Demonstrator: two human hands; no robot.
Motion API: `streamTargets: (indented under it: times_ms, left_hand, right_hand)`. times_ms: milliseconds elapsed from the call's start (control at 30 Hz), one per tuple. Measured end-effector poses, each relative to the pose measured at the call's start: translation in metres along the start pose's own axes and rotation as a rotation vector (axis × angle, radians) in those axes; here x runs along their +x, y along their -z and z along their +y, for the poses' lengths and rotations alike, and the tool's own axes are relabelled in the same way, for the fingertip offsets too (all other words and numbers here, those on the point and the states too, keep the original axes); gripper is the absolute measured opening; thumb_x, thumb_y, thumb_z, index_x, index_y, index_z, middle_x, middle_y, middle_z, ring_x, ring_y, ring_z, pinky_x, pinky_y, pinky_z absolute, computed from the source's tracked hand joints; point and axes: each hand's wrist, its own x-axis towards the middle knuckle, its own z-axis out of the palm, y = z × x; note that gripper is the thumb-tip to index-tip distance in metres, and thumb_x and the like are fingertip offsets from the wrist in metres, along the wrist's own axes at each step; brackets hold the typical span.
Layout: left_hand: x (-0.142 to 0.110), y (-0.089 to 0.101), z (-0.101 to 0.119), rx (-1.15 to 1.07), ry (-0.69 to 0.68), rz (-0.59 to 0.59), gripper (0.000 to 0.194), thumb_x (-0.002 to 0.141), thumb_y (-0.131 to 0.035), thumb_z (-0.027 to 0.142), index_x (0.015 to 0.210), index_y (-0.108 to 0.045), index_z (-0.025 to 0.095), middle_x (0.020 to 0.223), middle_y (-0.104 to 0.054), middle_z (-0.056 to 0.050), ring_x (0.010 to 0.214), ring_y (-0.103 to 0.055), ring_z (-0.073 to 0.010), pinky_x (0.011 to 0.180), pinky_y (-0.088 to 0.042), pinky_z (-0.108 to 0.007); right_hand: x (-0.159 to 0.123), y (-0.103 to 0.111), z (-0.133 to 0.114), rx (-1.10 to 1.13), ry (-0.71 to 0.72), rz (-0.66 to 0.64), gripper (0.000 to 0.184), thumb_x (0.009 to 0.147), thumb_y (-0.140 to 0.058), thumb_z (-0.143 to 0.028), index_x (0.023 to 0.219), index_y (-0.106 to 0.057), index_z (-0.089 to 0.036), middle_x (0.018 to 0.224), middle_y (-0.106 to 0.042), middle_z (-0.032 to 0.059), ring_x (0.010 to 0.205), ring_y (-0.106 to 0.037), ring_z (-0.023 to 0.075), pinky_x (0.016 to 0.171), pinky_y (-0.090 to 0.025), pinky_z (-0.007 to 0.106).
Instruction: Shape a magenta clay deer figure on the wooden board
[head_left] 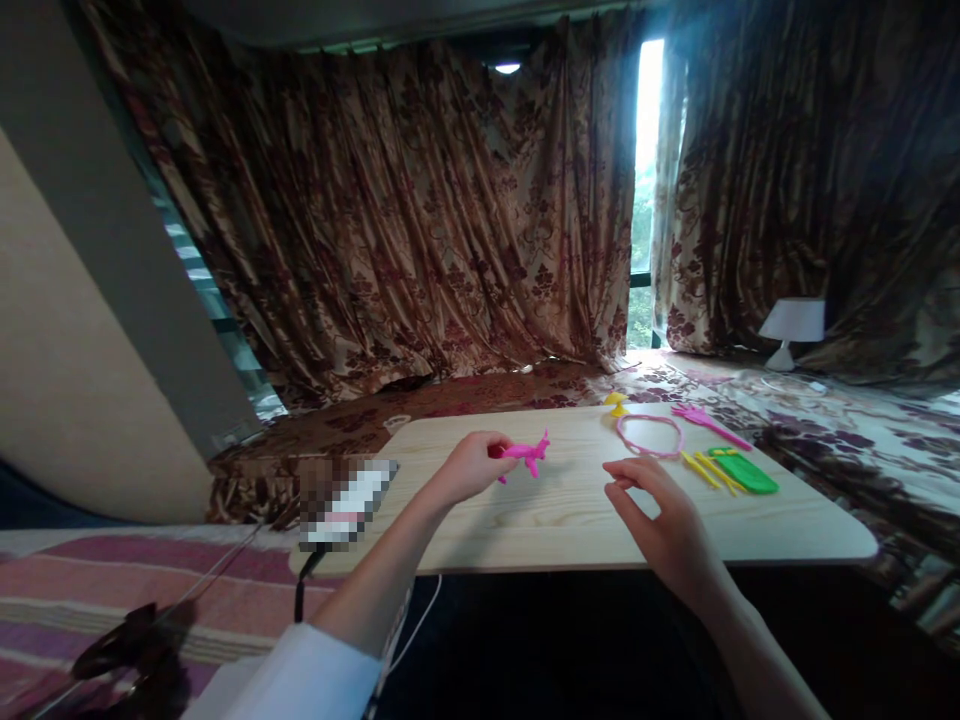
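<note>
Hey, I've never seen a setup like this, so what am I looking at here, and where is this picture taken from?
There is no machine here: these are a person's own two bare hands, seen by a camera worn on their head that looks forward and down. The left hand holds a small pink figure above a light wooden table. The right hand appears to hold nothing, its thumb and fingers apart. Toward the right of the table lie a pink ring, a pink hand-shaped stick, some thin yellow pieces and a flat green piece. A yellow piece is at the far edge. Patterned curtains hang behind.
</note>
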Motion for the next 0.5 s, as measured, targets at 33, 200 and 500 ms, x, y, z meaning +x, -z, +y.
streamTargets:
  times_ms: [33,200,500]
  left_hand:
    - [0.008,-0.003,-0.007,0.043,0.016,-0.032,0.021,0.077,-0.065,0.029,0.086,-0.067,0.010,0.073,-0.064,-0.002,0.066,-0.060,-0.0153,0.063,-0.049,-0.029]
    - [0.027,-0.020,-0.031,0.183,0.101,-0.174,0.030,0.088,-0.054,0.030,0.113,-0.055,0.015,0.112,-0.059,-0.008,0.093,-0.060,-0.0194,0.078,-0.052,-0.039]
    - [0.028,-0.029,-0.038,0.258,0.143,-0.205,0.032,0.087,-0.055,0.031,0.115,-0.055,0.015,0.116,-0.057,-0.007,0.098,-0.059,-0.0226,0.080,-0.051,-0.041]
  right_hand:
    - [-0.003,-0.004,0.005,0.016,-0.017,-0.024,0.019,0.084,-0.055,-0.020,0.102,-0.061,-0.019,0.096,-0.061,0.0063,0.089,-0.059,0.0192,0.086,-0.046,0.036]
    - [-0.011,-0.015,0.020,0.045,-0.066,-0.079,0.016,0.084,-0.053,-0.019,0.097,-0.063,-0.019,0.092,-0.062,0.0058,0.083,-0.061,0.0181,0.081,-0.049,0.034]
    - [-0.020,-0.027,0.047,0.068,-0.143,-0.119,0.016,0.084,-0.052,-0.021,0.093,-0.065,-0.020,0.090,-0.064,0.0056,0.080,-0.062,0.0173,0.076,-0.051,0.032]
